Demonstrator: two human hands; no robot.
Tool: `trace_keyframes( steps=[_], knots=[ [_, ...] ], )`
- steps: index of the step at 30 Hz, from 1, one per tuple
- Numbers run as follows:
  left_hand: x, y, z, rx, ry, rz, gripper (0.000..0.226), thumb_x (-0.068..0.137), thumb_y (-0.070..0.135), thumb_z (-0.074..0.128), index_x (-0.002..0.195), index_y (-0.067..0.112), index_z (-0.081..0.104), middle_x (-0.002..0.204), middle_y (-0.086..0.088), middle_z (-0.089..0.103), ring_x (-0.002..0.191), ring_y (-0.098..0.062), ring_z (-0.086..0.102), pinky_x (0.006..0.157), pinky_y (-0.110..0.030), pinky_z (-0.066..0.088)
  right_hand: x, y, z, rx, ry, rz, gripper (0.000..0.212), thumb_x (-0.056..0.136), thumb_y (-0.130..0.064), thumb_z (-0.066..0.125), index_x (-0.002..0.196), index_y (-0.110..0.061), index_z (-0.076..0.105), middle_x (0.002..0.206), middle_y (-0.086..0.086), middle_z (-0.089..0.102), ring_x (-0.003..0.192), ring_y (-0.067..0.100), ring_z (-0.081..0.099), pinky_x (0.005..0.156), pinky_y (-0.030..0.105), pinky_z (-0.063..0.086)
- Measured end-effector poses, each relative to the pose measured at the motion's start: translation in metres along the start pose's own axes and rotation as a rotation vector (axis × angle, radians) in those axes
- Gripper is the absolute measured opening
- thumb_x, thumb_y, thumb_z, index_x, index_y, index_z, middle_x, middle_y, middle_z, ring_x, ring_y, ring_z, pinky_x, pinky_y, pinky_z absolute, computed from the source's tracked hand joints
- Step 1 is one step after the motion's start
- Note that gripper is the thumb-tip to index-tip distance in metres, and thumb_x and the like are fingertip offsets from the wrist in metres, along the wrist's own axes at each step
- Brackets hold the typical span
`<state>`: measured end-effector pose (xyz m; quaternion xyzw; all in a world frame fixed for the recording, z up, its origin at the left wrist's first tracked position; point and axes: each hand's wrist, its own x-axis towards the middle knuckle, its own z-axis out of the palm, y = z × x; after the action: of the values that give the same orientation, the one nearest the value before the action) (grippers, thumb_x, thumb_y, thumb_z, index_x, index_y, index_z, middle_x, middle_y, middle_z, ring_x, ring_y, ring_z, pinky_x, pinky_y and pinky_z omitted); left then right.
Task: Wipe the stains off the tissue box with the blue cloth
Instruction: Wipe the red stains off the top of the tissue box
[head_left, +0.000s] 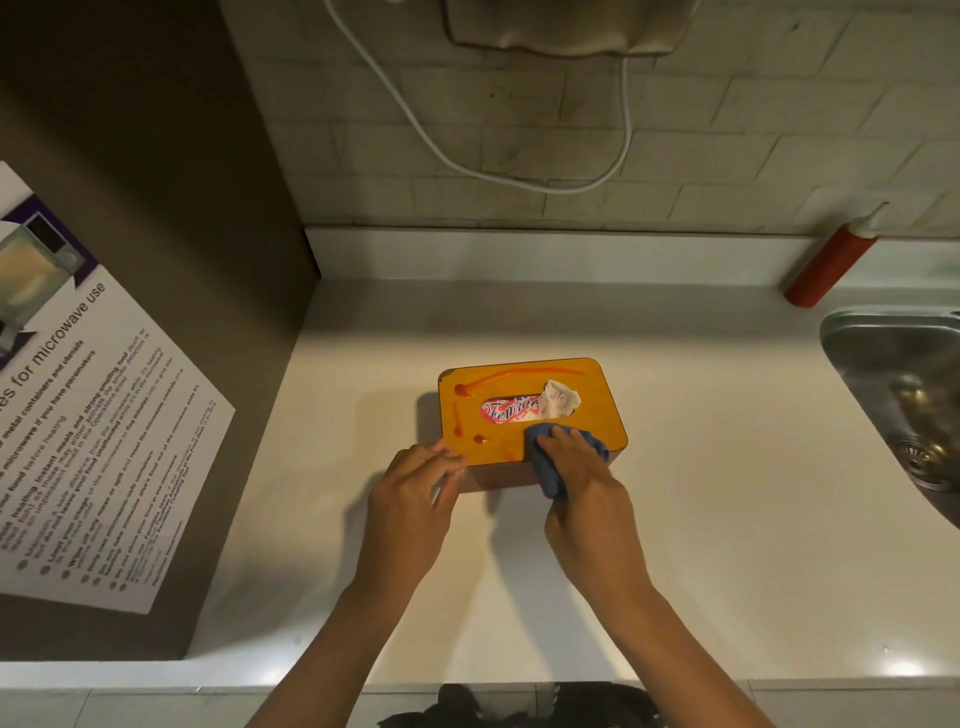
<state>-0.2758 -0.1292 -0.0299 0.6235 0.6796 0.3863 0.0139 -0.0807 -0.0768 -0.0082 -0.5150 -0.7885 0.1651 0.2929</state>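
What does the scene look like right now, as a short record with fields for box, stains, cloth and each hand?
box: orange tissue box on white counter
stains: red streaks and blobs on lid's left and far side
cloth: blue cloth on lid's near edge
right hand: grips cloth
left hand: fingers touch box's near-left corner

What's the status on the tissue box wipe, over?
Right hand grips crumpled blue cloth on orange tissue box lid. Left hand steadies box's near-left corner. Red stains remain along left and far edges. Nothing obstructing.
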Motion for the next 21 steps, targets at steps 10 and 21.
trace_keyframes(
  steps=[10,21],
  knots=[
    [0.001,-0.003,0.0,0.008,0.002,0.025,0.021,0.082,0.011,0.083,0.103,0.009,0.081,0.103,-0.006,0.077,0.095,-0.019,0.073,0.081,-0.021,0.054,0.008,-0.018,0.011,-0.006,-0.023,-0.037,0.06,0.067,0.011,0.081,0.123,-0.003,0.066,0.123,0.018,0.068,0.111,0.041,0.066,0.095,0.04,0.042],
    [0.009,-0.003,-0.008,0.061,-0.069,0.045,0.025,0.079,0.01,0.087,0.103,0.008,0.081,0.102,-0.008,0.078,0.091,-0.021,0.075,0.084,-0.02,0.051,0.021,-0.014,-0.003,0.012,0.01,-0.018,0.048,0.076,0.013,0.069,0.12,-0.006,0.066,0.119,0.014,0.068,0.11,0.04,0.064,0.089,0.039,0.052]
  ],
)
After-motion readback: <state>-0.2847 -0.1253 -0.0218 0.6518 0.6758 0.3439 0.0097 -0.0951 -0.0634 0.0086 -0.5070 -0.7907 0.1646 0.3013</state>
